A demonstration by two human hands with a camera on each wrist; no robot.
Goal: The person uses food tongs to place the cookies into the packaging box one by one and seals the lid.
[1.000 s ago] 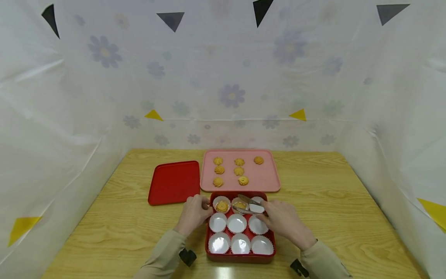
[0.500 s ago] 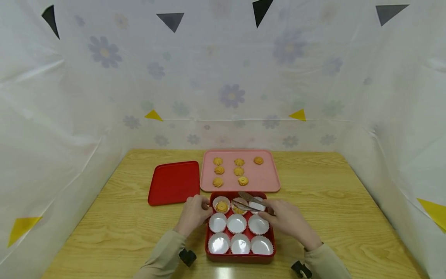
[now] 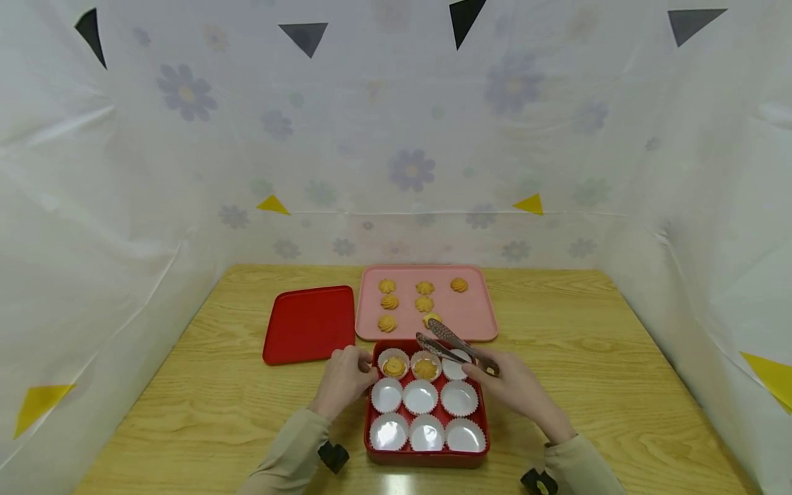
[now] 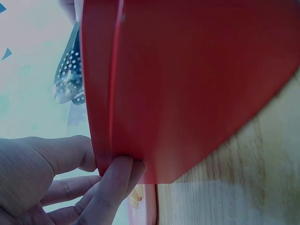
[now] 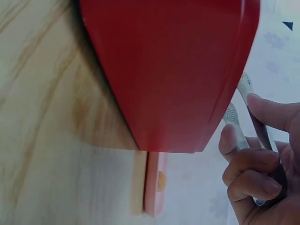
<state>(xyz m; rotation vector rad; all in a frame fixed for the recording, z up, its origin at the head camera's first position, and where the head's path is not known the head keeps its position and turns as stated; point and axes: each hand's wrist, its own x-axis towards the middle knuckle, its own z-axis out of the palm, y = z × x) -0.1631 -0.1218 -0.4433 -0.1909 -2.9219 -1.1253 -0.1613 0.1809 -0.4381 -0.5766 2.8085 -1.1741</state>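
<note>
My left hand (image 3: 346, 381) pinches the far left corner of a red box (image 3: 427, 459); in the left wrist view its thumb and fingers (image 4: 110, 187) are on either side of the wall. White paper cups fill the box in rows. Piped cookies sit in two back-row cups, one at the left (image 3: 394, 367) and one in the middle (image 3: 425, 370). My right hand (image 3: 510, 388) grips metal tongs (image 3: 453, 338) above the back right of the box. The tongs' perforated tips are spread with nothing between them, and they overlap a cookie (image 3: 432, 318) on the tray in the head view.
Behind the box lies a pink tray (image 3: 476, 320) with several piped cookies spread over it. A flat red lid (image 3: 312, 323) rests on the wooden table (image 3: 569, 330) to the tray's left. White patterned sheeting (image 3: 346, 151) encloses the back and sides.
My right hand has raised the tongs off the middle back-row cookie, leaving it in its cup, and swung their tips away toward the tray. My left hand stays at the box corner.
</note>
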